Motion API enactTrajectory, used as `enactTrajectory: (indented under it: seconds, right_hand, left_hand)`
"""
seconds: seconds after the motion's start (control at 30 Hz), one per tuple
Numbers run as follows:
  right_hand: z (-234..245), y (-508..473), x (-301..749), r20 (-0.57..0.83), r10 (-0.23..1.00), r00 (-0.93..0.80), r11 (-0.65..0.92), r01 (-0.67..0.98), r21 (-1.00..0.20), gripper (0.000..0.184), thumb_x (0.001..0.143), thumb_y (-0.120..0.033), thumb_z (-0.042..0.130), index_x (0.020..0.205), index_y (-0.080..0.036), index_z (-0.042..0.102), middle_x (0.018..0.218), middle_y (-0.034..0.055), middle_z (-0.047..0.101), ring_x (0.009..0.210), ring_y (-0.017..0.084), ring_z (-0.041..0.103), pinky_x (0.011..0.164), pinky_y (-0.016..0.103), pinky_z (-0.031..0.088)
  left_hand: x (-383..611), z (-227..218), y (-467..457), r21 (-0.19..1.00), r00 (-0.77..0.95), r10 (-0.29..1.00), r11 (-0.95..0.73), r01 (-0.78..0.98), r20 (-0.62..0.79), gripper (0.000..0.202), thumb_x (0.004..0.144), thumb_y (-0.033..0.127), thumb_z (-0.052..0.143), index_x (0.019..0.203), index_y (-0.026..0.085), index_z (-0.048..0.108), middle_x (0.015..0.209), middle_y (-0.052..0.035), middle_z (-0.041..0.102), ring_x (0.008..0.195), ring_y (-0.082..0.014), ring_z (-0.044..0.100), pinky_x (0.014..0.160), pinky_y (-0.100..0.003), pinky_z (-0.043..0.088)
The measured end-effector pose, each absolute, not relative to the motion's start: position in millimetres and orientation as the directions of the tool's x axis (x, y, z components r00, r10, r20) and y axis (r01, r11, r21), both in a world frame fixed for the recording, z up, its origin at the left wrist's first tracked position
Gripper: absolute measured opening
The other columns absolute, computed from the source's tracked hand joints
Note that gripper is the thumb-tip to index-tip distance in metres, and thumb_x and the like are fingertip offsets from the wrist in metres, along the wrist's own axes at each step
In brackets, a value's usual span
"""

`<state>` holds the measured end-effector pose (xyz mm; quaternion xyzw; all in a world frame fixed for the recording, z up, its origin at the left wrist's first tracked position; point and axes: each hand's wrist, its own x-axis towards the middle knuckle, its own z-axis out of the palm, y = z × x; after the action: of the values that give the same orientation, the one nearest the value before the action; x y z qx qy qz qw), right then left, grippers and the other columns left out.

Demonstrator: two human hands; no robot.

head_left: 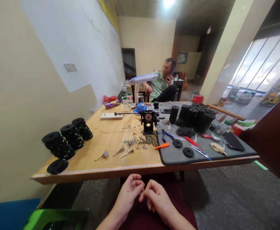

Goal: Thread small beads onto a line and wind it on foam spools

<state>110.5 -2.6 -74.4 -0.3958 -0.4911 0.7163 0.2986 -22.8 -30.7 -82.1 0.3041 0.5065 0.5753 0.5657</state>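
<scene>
Counting hours from the hands, three thin, wispy-ended pieces [122, 149] lie on the smooth wooden table [94, 171] between 10 and 11 o'clock. The left hand [132, 189] and right hand [153, 195] sit close together below its edge, fingers loosely bent; I cannot tell whether anything small is pinched. Shiny multicoloured beads [129, 142] scatter near 11:30, brassy little bits [150, 139] heaped around 12 beneath a blocky black device [148, 123]. A slim orange tool [162, 146] lies at 1 o'clock, overlapping a grey fabric mat [170, 158]. Matte black spools [68, 135] form ridged cylinders at 10 o'clock.
</scene>
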Motion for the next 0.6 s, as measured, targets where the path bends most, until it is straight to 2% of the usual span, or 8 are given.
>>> enactTrajectory:
  seconds: [0.6]
  right_hand:
    - [-75.6, 0.1, 111.3, -0.254, 0.807, -0.532, -0.329, -0.049, -0.943, 0.013, 0.069, -0.028, 0.051, 0.067, -0.02, 0.042, 0.058, -0.0019, 0.067, 0.03, 0.003, 0.035, 0.03, 0.014, 0.019]
  left_hand:
    - [-22.1, -78.2, -28.0, 0.956, -0.162, 0.974, 0.113, -0.27, -0.16, 0.035, 0.065, 0.029, 0.074, 0.09, 0.019, 0.052, 0.069, 0.0019, 0.062, 0.06, -0.0119, 0.058, 0.056, -0.022, 0.044]
